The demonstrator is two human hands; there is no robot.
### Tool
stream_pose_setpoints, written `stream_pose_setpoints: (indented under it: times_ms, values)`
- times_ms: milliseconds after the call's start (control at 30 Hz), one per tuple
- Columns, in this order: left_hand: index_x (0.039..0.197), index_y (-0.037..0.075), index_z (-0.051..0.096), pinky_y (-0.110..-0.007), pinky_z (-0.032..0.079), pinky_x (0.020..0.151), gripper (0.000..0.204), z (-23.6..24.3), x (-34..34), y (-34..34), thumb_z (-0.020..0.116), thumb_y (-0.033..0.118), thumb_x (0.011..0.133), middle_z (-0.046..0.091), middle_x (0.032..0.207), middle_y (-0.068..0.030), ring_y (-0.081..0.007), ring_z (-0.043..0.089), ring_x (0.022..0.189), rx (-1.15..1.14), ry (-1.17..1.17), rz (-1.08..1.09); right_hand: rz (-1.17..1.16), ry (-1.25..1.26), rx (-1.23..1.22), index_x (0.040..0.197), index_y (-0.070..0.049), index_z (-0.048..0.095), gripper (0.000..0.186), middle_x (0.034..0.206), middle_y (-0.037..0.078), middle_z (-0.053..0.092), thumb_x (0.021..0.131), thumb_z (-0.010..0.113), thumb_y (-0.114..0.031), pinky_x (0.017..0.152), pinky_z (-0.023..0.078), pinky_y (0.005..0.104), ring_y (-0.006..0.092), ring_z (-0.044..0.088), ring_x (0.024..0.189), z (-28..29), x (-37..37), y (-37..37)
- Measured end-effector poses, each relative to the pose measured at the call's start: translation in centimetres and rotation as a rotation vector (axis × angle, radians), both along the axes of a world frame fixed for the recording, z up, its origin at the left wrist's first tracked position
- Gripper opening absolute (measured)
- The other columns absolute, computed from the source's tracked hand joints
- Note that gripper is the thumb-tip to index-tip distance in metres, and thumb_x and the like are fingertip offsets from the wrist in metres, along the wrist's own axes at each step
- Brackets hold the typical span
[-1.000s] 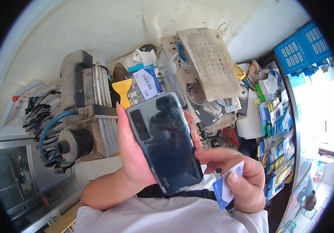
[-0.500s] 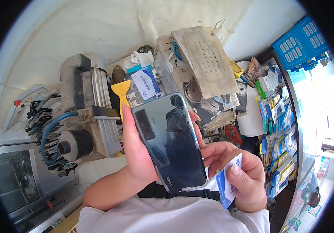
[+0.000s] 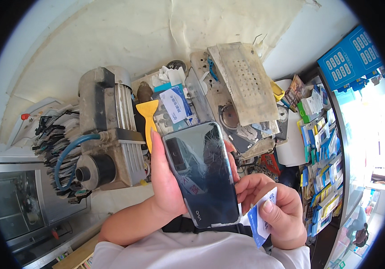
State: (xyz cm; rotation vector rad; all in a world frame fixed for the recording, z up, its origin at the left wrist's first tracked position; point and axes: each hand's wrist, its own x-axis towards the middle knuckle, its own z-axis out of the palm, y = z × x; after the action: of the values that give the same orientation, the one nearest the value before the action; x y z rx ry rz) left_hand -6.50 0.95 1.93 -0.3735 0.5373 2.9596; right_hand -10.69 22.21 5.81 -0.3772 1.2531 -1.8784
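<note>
The fingers [image 3: 234,167] of the left hand [image 3: 168,190] wrap beneath the phone [image 3: 208,190] and grasp its right edge; the left thumb lies along the opposite edge. The right hand [image 3: 282,219] pinches a blue-and-white card [image 3: 258,227] between thumb and fingers, and its forefinger tip is at the lower right edge of the phone. Whether that fingertip presses or only rests there cannot be told.

Relative to half a second ago, the phone stands slightly more upright in view and looks slightly shorter, and a reddish reflection now shows on its back. This indicates a small change of tilt. Both grips are unchanged, so the work in hand appears to remain at the same stage, with the back panel presented for viewing.

Position: the phone is held above the lap, in front of the white shirt [image 3: 192,251], back face toward the viewer. Orientation: the long axis runs from upper left to lower right, steeper than diagonal. The end with the camera module [image 3: 176,154] points away from the person; the lettered end points toward the torso.
</note>
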Motion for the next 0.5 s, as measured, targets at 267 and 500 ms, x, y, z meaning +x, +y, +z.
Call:
stream_pose_setpoints:
  times_ms: [267, 500]
  values:
    - [0.122, -0.01, 0.054, -0.038, 0.057, 0.08, 0.115, -0.29, -0.09, 0.04, 0.015, 0.092, 0.085, 0.068, 0.097, -0.0208, -0.0291, 0.069, 0.087, 0.03, 0.068, -0.006, 0.0, -0.003, -0.028, 0.106, 0.005, 0.064, 0.022, 0.131, 0.024, 0.055, 0.102, 0.06, -0.016, 0.1, 0.045, 0.0368, 0.0224, 0.056, 0.112, -0.05, -0.01, 0.01]
    - [0.12, -0.01, 0.055, -0.038, 0.057, 0.079, 0.114, -0.51, -0.08, 0.06, 0.016, 0.091, 0.085, 0.068, 0.096, -0.0209, -0.0294, 0.069, 0.086, -0.004, 0.084, -0.005, 0.01, -0.01, -0.03, 0.106, 0.006, 0.065, 0.023, 0.131, 0.024, 0.055, 0.102, 0.06, -0.016, 0.099, 0.046, 0.037, 0.0226, 0.056, 0.113, 0.04, 0.13, 0.08]
